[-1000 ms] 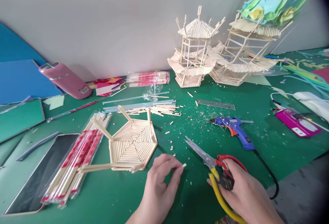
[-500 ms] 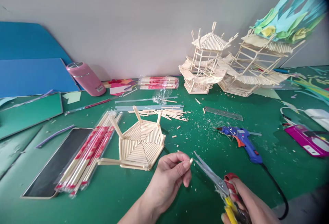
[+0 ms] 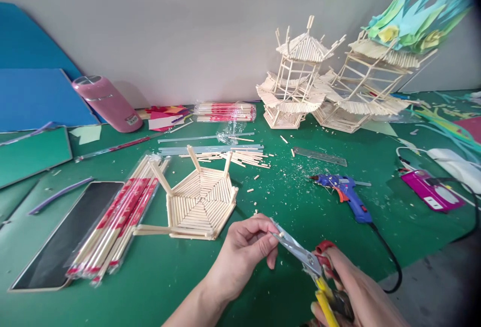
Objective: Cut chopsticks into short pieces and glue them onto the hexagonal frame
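Note:
My left hand (image 3: 246,249) pinches a short piece of wooden stick between thumb and fingers, low in the middle of the view. My right hand (image 3: 351,294) grips the red and yellow handles of scissors (image 3: 300,253), whose blade tips meet the stick piece at my left fingertips. Just left of my hands lies a hexagonal stick roof (image 3: 199,202) with posts sticking up from its corners.
Wrapped chopstick packs (image 3: 112,222) lie left on the green mat (image 3: 158,277), beside a dark tablet (image 3: 62,239). Loose sticks (image 3: 233,156), a ruler (image 3: 319,155), a blue glue gun (image 3: 347,197) with black cord, two stick pagodas (image 3: 296,76) and a pink bottle (image 3: 107,101) stand farther back.
My left hand lifted the stick piece off the mat. The scissors swung in from the right until the blades reached the piece.

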### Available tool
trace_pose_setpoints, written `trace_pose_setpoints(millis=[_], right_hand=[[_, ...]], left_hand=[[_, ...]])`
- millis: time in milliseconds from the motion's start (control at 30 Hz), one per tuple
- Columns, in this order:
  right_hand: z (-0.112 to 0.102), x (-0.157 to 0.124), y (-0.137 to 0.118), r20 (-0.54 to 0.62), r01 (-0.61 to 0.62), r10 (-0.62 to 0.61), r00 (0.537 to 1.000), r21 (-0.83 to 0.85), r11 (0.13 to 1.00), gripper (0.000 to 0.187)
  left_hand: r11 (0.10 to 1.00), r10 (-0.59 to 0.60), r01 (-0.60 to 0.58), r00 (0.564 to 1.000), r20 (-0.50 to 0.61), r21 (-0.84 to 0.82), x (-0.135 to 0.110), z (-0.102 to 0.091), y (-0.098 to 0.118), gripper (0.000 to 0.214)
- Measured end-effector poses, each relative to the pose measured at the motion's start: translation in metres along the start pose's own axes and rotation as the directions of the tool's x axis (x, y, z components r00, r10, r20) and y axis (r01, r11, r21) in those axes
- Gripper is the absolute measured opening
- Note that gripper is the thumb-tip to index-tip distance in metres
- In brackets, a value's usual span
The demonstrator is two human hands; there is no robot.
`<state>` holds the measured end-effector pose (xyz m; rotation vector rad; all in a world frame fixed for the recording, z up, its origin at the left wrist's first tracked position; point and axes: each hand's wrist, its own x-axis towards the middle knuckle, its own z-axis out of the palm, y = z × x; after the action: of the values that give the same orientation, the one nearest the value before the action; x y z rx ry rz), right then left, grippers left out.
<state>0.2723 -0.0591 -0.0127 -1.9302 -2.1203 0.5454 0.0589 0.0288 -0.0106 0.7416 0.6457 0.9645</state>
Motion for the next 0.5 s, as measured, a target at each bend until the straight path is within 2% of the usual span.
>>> trace_pose_setpoints(millis=[100, 333, 500], right_hand=[[-0.0002, -0.0003, 0.0021, 0.014, 0.027, -0.027, 1.0, -0.044, 0.999, 0.061], [0.0007, -0.0026, 0.0022, 0.014, 0.041, -0.04, 0.999, -0.068, 0.997, 0.061], [0.009, -0.0085, 0.0062, 0.011, -0.03, 0.03, 0.999, -0.026, 0.999, 0.069]], left_hand=[[1.0, 0.015, -0.015, 1.0, 0.025, 0.011, -0.0002, -0.0021, -0.0007, 0.005], [0.998, 0.033, -0.037, 0.996, 0.079, 0.053, 0.0009, -0.0042, 0.0024, 0.007], [0.995, 0.012, -0.022, 0.995, 0.102, 0.101, 0.0011, -0.004, 0.0077, 0.006]])
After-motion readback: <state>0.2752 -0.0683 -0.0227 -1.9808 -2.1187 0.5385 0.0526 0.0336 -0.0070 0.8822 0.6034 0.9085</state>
